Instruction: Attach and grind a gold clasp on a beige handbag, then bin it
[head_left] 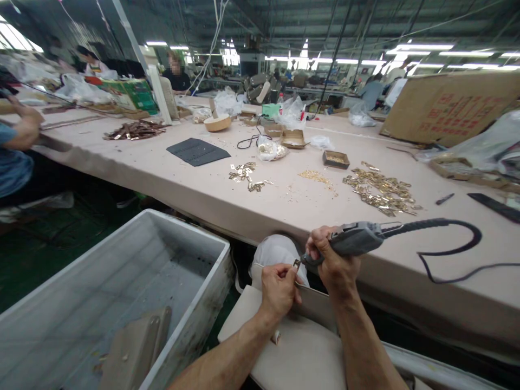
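My right hand (331, 262) grips a grey corded electric screwdriver (357, 238), held level with its tip pointing left. My left hand (278, 287) pinches a small metal fitting (296, 264) at the top edge of a beige bag (292, 346) that lies on my lap, just below the table's front edge. The tool's tip meets the fitting between my two hands. The tool's black cord (450, 249) loops over the table to the right.
The long beige table (211, 189) carries piles of gold metal fittings (382, 192), a small box (335, 158), a dark mat (197, 151) and cardboard boxes (450, 108). A grey bin (122, 292) holding a beige bag stands at my left. Other people work at far left and back.
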Available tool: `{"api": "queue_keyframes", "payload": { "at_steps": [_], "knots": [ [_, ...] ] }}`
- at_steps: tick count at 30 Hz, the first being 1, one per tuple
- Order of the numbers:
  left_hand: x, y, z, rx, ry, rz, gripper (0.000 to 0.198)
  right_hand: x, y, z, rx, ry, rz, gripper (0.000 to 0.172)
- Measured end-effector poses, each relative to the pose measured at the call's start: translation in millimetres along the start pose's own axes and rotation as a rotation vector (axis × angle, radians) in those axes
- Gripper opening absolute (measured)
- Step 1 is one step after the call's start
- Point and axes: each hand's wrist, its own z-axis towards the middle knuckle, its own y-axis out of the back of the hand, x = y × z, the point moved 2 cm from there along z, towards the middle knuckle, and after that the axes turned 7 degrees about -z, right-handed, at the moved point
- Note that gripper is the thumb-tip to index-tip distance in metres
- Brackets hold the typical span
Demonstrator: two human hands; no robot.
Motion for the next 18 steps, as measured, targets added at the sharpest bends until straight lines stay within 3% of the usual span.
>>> {"api": "queue_keyframes", "payload": {
  "at_steps": [12, 16, 18],
  "knots": [
    [1.4, 3.7, -0.4, 0.067, 0.009, -0.091, 0.048, -1.7, 5.3, 2.4, 0.422, -0.114, -0.101, 0.032],
    [4.4, 4.1, -0.2, 0.095, 0.008, -0.084, 0.050, 19.5, 9.6, 12.5, 0.626, -0.108, 0.081, 0.031],
    [8.0, 5.3, 1.1, 0.087, -0.002, -0.071, 0.050, 31.9, 12.7, 25.2, 0.590, -0.080, 0.209, 0.031]
  ]
}}
